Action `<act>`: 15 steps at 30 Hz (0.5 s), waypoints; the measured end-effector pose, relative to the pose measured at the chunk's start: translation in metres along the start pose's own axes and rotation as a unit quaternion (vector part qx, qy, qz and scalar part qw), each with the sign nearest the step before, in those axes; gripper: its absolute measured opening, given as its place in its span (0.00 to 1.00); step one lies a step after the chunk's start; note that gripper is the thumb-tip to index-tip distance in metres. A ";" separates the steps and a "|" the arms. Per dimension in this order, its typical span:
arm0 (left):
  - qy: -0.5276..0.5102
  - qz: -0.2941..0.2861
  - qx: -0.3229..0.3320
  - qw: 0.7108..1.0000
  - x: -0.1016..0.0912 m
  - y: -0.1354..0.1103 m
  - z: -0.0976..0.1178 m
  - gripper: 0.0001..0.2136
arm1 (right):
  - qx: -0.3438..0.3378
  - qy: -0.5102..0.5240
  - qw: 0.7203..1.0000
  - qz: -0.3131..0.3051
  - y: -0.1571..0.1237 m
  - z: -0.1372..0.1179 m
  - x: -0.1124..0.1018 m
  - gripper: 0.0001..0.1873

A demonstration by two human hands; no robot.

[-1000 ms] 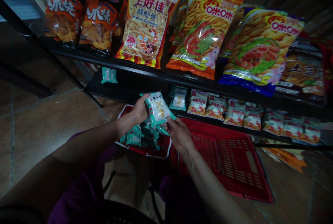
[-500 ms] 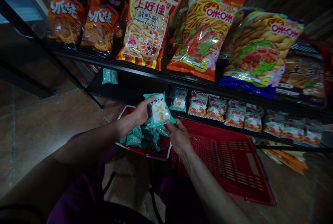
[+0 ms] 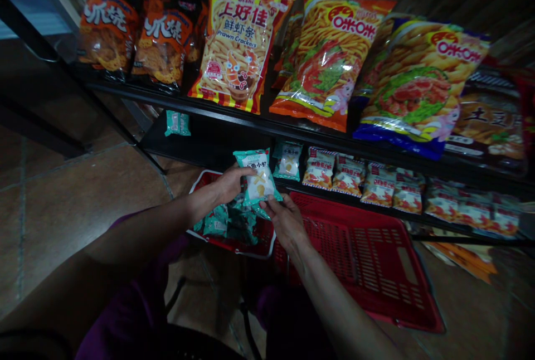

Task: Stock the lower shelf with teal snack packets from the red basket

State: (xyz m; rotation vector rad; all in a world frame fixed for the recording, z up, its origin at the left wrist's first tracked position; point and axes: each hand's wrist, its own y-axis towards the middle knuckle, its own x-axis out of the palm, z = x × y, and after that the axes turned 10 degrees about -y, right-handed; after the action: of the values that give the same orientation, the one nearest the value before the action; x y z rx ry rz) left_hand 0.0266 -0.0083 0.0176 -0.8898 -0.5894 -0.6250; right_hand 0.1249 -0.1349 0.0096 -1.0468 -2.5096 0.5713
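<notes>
I saw my left hand (image 3: 228, 183) and right hand (image 3: 285, 218) both gripping a teal snack packet (image 3: 258, 176) above the red basket (image 3: 368, 259), with more teal packets (image 3: 228, 220) heaped just left of that basket.

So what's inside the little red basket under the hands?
The small red basket holds more teal snack packets, like the teal packet both hands grip above it. The left hand and forearm cover part, so no count.
</notes>
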 end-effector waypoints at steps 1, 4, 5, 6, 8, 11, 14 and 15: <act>0.007 -0.001 -0.003 1.000 0.000 0.000 0.000 0.10 | 0.004 0.004 1.000 -0.002 0.000 0.000 0.000 0.19; 0.014 0.005 0.000 1.000 0.003 -0.003 0.001 0.11 | 0.014 0.014 1.000 -0.003 -0.002 0.000 0.002 0.20; 0.010 0.008 0.005 1.000 0.005 -0.005 0.002 0.11 | 0.015 0.017 1.000 -0.003 -0.003 0.000 0.002 0.20; 0.004 0.012 0.012 1.000 0.007 -0.006 0.003 0.11 | 0.015 0.018 1.000 -0.004 -0.003 0.000 0.003 0.20; -0.013 0.017 0.023 1.000 0.012 -0.010 0.006 0.12 | 0.015 0.015 1.000 -0.010 -0.004 0.001 0.003 0.19; -0.023 0.029 0.029 0.999 0.015 -0.012 0.007 0.13 | 0.020 0.003 0.999 -0.026 -0.002 0.001 0.002 0.18; -0.012 0.037 0.032 0.999 0.013 -0.010 0.006 0.12 | 0.021 -0.004 0.999 -0.038 -0.001 0.001 0.000 0.18; -0.007 0.037 0.039 0.998 0.012 -0.009 0.006 0.12 | 0.020 -0.006 0.999 -0.040 -0.001 0.001 -0.001 0.17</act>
State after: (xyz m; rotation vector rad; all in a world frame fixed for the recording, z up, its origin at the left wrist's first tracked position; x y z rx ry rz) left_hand 0.0268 -0.0111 0.0336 -0.8392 -0.5875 -0.5244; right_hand 0.1244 -0.1362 0.0095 -0.9259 -2.5267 0.6042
